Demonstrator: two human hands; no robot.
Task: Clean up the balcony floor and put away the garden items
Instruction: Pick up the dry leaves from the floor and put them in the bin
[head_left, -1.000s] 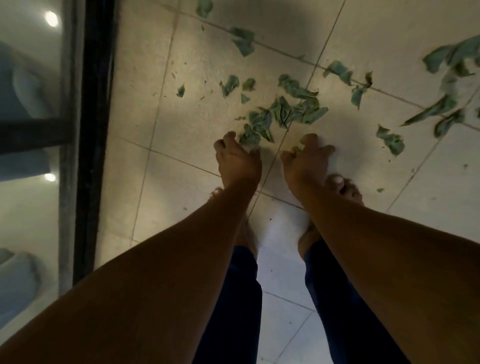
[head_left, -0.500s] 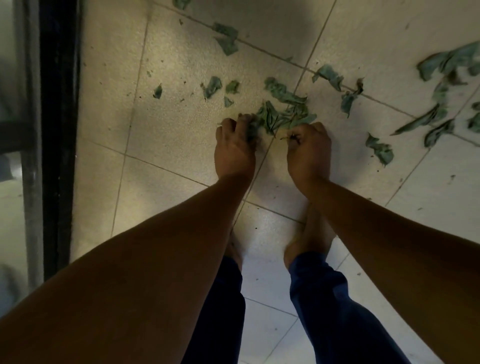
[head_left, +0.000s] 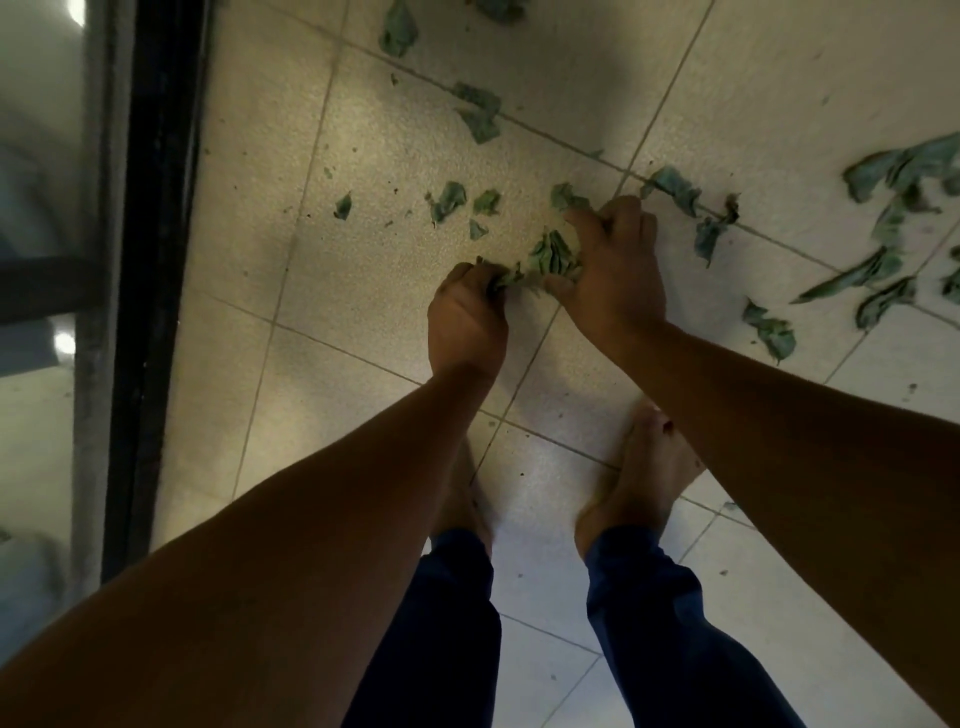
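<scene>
**Me:** Down on the floor tiles (head_left: 363, 291), right in front of the bare feet (head_left: 644, 467), sits a little heap of green leaves (head_left: 553, 254). Both hands are on it.

**Helper:** Who is holding what?

**Me:** The left hand (head_left: 465, 319) has its fingers (head_left: 467, 275) curled tight on the near end of the heap. The right hand (head_left: 615, 265) has its fingers (head_left: 628, 215) bent over the far side, and its thumb tucks in from below. So both hands pinch the same bunch. Nothing else is in them.

**Helper:** Is the floor nearly clean?

**Me:** No, I think the job has only just begun. Small leaf bits (head_left: 449, 200) lie loose just past the heap. A torn leaf (head_left: 480, 111) lies farther up, and one more (head_left: 397, 28) near the top. Long leaves (head_left: 852, 275) are spread out to the right, well apart from the hands. One crumpled leaf (head_left: 771, 330) lies beside the right arm. Tiny dark crumbs dot the tiles too.

**Helper:** Any pots or tools?

**Me:** I see none. A dark door frame (head_left: 156, 260) runs down the left side.
</scene>
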